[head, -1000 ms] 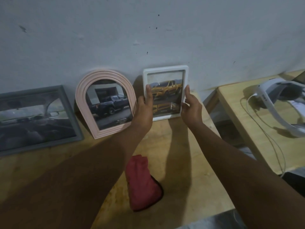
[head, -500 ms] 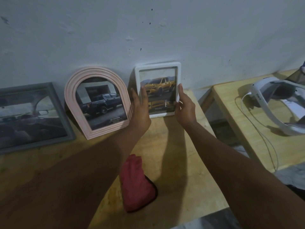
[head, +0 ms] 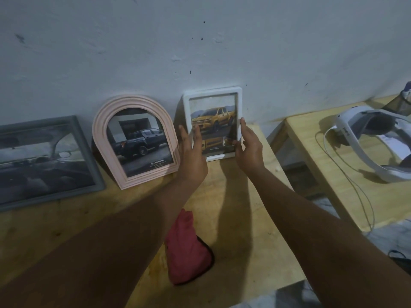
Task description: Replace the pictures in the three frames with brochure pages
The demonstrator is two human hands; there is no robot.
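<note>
Three frames lean against the wall on the wooden table (head: 233, 218). A white rectangular frame (head: 212, 94) shows a yellow pickup page. To its left stands a pink arched frame (head: 133, 103) with a dark pickup page, and at the far left a grey frame (head: 73, 134) with a car-interior page. My left hand (head: 191, 156) is in front of the white frame's left edge, fingers straight and spread. My right hand (head: 250, 150) is at the frame's right edge, fingers straight, its fingertips against the rim.
A red cloth pouch (head: 186, 247) lies on the table between my forearms. To the right, across a gap, a second wooden table (head: 333, 170) carries a white headset (head: 369, 138) with a thin cable (head: 355, 185) trailing off its edge.
My left hand has let go of the white frame's left edge and its fingers have straightened and spread. The frame stays leaning on the wall. The view shifted slightly.
</note>
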